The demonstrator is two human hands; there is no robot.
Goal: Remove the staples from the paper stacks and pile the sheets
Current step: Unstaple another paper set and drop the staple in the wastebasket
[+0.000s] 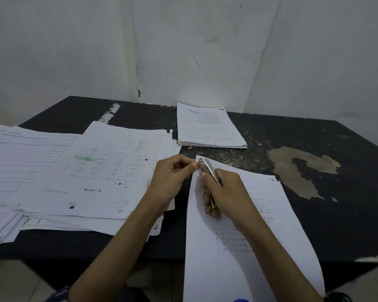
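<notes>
The stapled stack (260, 225) lies in front of the person, its top left corner pointing away and its near end hanging off the front edge of the bench (327, 216). The left grip (172, 177) pinches that top corner between thumb and fingertips, probably to keep the sheets taut and stop them lifting as the staple is worked. The right grip (225, 192) is clenched round a slim metal tool (207, 168), held like a pen, and also rests on the stack. The tool's tip sits right at the pinched corner, just beside the left fingertips. The staple itself is too small to make out, so I cannot tell whether it is out yet.

A squared-up pile (210, 129) of loose sheets sits at the back of the bench, near the wall (205, 51). It is likely where freed pages go. To the left, more papers (100, 171) are spread out and overlapping, some reaching the left edge.

The bare, scuffed bench between the corner and the back pile gives a short, open path for carrying sheets across. The right side of the bench is open too. The overhang at the front is the weak spot: I judge the stack could slide off once both grips let go.
</notes>
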